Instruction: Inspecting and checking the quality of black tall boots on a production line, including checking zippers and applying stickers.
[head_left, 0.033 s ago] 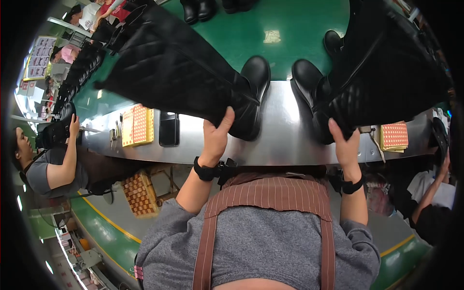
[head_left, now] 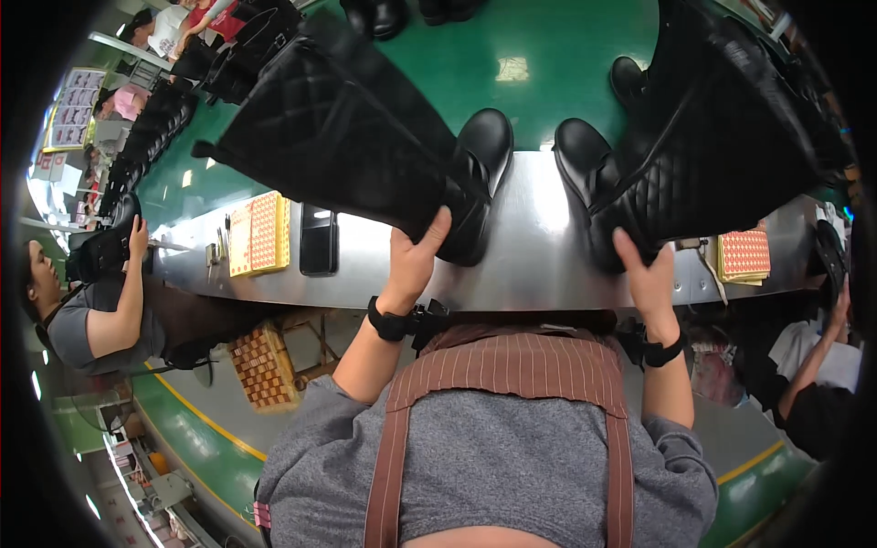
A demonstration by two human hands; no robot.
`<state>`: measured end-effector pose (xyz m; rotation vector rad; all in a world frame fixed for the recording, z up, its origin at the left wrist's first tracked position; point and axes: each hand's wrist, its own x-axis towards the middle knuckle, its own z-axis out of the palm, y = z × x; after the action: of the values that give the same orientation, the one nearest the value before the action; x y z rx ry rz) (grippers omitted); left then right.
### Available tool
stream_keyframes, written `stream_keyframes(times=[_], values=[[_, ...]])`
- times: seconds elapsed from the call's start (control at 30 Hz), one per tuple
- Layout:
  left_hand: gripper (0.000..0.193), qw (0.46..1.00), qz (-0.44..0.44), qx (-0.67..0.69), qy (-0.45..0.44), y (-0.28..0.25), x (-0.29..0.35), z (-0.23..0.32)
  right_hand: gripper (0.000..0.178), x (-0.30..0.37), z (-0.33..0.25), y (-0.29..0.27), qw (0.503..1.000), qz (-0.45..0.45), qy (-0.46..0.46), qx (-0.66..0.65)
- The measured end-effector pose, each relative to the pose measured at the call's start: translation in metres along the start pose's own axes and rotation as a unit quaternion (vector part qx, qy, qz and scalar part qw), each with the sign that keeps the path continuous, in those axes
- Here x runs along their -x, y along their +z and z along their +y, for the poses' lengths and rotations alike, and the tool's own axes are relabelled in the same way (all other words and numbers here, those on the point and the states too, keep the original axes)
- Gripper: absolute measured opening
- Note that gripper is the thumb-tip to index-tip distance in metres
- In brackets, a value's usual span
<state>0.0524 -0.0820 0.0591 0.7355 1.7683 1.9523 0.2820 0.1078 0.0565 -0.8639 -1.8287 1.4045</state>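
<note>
Two tall black boots with quilted shafts stand on the metal bench edge, toes pointing away from me. The left boot [head_left: 365,146] has its shaft leaning out to the left. My left hand [head_left: 415,260] grips it low at the ankle, thumb on the near side and fingers hidden behind. The right boot [head_left: 676,173] leans its shaft out to the right. My right hand [head_left: 647,279] holds it around the heel and ankle, thumb up, most fingers hidden beneath the leather. Both toes rest near each other with a gap of bare metal between.
On the metal ledge [head_left: 525,274] lie a black phone [head_left: 319,243], a stack of yellow and red patterned sheets [head_left: 259,234] and a similar stack [head_left: 744,254] at right. Beyond runs a green belt [head_left: 539,55] with more boots [head_left: 375,16]. Co-workers [head_left: 100,320] sit at both sides.
Both boot shafts have shifted slightly, the left one's top swinging a little toward the middle. My right hand has moved slightly left. Both hands keep their hold.
</note>
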Motion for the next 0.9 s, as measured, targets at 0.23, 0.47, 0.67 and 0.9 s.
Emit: stream_keyframes(times=[0.23,0.47,0.67,0.9], values=[[0.055,0.995,-0.080,-0.002,-0.051,0.002,0.009,-0.019,0.039,0.016,0.011,-0.010,0.993,-0.045,0.075,0.079],[0.091,0.990,0.027,0.000,0.141,-0.016,0.012,0.018,0.048,0.048,-0.008,-0.009,0.956,0.208,-0.137,0.157],[0.079,0.832,0.102,-0.138,0.528,-0.018,-0.014,0.130,0.010,0.037,-0.064,0.030,0.956,-0.071,-0.271,0.089],[0.028,0.671,0.125,-0.547,0.485,0.024,-0.022,0.212,0.019,-0.069,-0.158,0.112,0.949,-0.038,-0.291,-0.114]])
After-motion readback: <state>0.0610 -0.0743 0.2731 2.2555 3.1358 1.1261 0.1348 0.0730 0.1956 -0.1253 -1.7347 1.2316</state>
